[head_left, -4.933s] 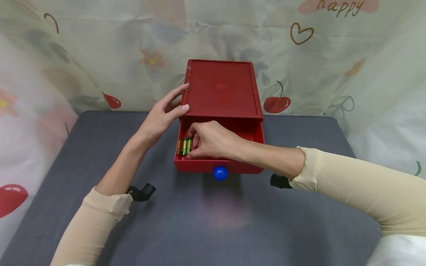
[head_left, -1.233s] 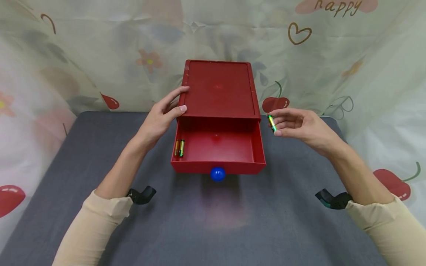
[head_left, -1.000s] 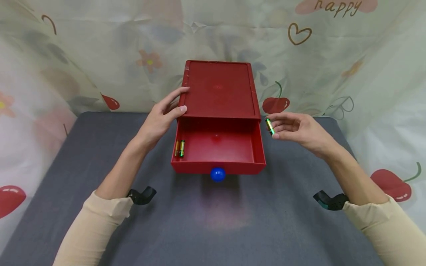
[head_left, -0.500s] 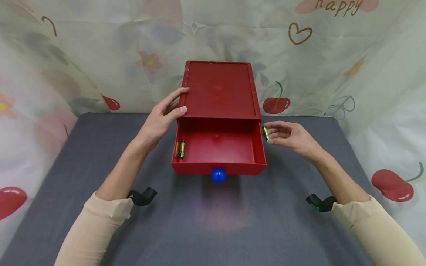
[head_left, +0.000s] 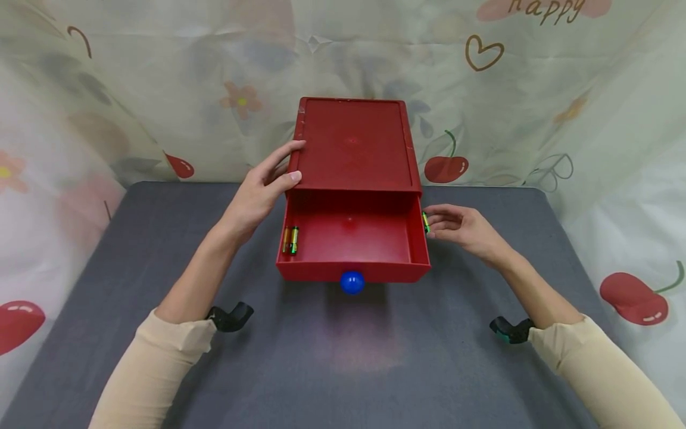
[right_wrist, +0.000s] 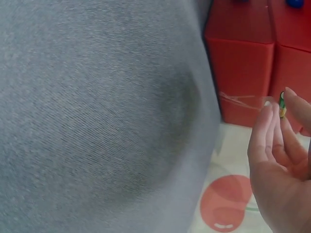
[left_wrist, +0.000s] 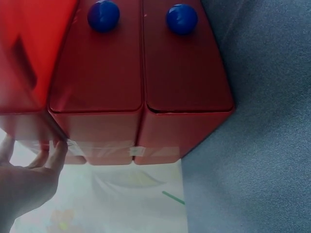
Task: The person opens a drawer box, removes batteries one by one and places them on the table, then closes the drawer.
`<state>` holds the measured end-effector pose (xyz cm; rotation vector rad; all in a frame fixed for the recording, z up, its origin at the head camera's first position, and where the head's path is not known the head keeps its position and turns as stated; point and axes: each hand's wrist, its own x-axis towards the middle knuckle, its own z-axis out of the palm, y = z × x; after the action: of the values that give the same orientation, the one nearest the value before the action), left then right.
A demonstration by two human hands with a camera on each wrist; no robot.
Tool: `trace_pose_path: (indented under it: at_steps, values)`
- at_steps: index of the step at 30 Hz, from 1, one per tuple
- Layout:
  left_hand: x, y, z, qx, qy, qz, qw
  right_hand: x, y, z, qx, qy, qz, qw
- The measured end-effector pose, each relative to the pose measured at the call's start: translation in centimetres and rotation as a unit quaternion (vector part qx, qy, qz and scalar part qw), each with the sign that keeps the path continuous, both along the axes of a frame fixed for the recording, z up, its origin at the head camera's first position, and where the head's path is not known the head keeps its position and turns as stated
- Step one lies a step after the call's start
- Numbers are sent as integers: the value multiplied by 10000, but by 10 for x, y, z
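Note:
A red drawer cabinet [head_left: 354,143] stands at the back of the table, its top drawer [head_left: 354,238] pulled out. My left hand [head_left: 256,190] rests against the cabinet's upper left edge, fingers and thumb extended. My right hand [head_left: 466,229] pinches a small green-and-gold battery [head_left: 426,222] just outside the drawer's right wall; the right wrist view shows this battery [right_wrist: 282,104] between thumb and fingertips. Inside the drawer, at its left wall, lies another battery [head_left: 294,241]. Beside that one is a duller battery shape [head_left: 286,241]; whether it is a reflection, I cannot tell.
A blue knob [head_left: 352,282] sticks out from the drawer's front. Below it, two closed drawers with blue knobs [left_wrist: 181,19] show in the left wrist view. The table [head_left: 343,369] has a grey cloth surface. A patterned curtain [head_left: 187,77] hangs behind the cabinet.
My right hand has come out of the drawer with a battery. Over the last second it has moved down and left, close to the drawer's right side. My left hand has stayed put.

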<state>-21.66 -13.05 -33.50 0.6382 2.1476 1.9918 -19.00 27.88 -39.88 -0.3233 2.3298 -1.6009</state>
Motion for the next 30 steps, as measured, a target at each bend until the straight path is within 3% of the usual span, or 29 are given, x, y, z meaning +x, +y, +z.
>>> trace_pose_path:
  at_steps: [13,25,30]
  values:
    - [0,1,0,32,14,2,10000,-10,-2,-27,216,152,167,9995]
    - [0,2,-1,116,29,-14,9999,-15,-5,-40,1116,237,-210,9933]
    - [-1,2,-2,124,34,-19,9999,-20,-5,-47,1227,357,-41,9918]
